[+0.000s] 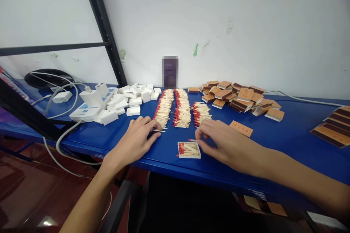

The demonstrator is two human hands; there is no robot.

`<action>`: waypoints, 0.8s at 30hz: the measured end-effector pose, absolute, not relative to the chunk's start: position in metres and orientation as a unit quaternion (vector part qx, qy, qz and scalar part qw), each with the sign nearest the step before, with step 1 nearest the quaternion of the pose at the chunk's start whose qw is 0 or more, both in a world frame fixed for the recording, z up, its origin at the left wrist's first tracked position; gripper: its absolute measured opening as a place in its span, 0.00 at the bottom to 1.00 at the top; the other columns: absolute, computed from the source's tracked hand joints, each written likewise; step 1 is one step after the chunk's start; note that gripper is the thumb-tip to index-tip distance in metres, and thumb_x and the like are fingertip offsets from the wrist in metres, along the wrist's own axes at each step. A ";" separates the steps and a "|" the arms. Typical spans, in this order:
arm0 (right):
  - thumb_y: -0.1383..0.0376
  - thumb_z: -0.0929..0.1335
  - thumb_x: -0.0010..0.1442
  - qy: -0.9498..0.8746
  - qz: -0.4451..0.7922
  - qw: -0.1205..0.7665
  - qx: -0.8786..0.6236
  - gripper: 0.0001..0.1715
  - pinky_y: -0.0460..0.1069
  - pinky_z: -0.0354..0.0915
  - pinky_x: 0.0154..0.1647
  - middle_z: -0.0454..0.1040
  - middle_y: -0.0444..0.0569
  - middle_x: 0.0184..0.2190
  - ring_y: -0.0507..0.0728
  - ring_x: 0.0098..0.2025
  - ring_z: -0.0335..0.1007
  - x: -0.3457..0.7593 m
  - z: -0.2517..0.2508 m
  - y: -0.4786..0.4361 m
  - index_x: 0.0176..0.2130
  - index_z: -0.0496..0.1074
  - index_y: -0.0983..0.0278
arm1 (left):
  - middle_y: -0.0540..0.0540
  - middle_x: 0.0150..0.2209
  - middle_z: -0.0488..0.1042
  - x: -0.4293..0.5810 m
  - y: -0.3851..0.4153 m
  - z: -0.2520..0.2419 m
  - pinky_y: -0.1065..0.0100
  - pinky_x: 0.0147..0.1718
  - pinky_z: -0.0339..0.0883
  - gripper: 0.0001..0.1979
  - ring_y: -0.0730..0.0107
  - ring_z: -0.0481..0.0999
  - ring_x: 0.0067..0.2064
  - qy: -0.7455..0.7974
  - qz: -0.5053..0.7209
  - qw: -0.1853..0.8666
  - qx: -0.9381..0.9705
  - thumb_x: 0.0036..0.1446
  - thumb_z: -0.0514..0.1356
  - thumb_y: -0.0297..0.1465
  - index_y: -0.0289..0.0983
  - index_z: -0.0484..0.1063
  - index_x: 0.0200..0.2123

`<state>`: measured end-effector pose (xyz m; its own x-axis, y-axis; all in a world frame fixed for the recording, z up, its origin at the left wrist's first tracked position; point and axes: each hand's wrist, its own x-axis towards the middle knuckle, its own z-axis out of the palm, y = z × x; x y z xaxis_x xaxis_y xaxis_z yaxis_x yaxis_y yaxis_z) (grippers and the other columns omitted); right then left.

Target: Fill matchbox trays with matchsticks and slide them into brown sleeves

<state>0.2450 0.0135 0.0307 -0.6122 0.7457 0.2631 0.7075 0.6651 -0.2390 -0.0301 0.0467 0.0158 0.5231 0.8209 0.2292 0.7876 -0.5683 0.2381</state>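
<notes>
My left hand rests low over the table, its fingers curled around a couple of loose matches that show between forefinger and thumb. A match with its red head pointing left is pinched in my right hand, just above the right corner of a white matchbox tray. Matches partly fill that tray, most heads to the left, one head poking over its left edge. Beyond my hands, red-headed matches lie in three rows: a left row, a middle row and a shorter right row.
White empty trays are heaped at the left beside a power strip with cables. Matchbox sleeves pile up at the back right; one sleeve lies behind my right hand. Stacked sleeves stand far right. A black metal post rises at left.
</notes>
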 end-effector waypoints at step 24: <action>0.58 0.67 0.63 -0.892 0.167 0.172 -0.384 0.21 0.57 0.69 0.47 0.73 0.52 0.49 0.63 0.50 0.70 0.246 0.031 0.002 0.54 0.67 0.58 | 0.46 0.42 0.69 0.017 0.008 0.028 0.59 0.47 0.60 0.06 0.61 0.66 0.46 0.360 0.202 0.132 0.901 0.68 0.52 0.31 0.40 0.67 0.39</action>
<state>0.2464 0.0024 0.0308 -0.6452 0.7427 0.1790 0.6277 0.6490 -0.4299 0.0175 0.0081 0.0280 0.6595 0.7022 0.2683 0.5959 -0.7060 0.3828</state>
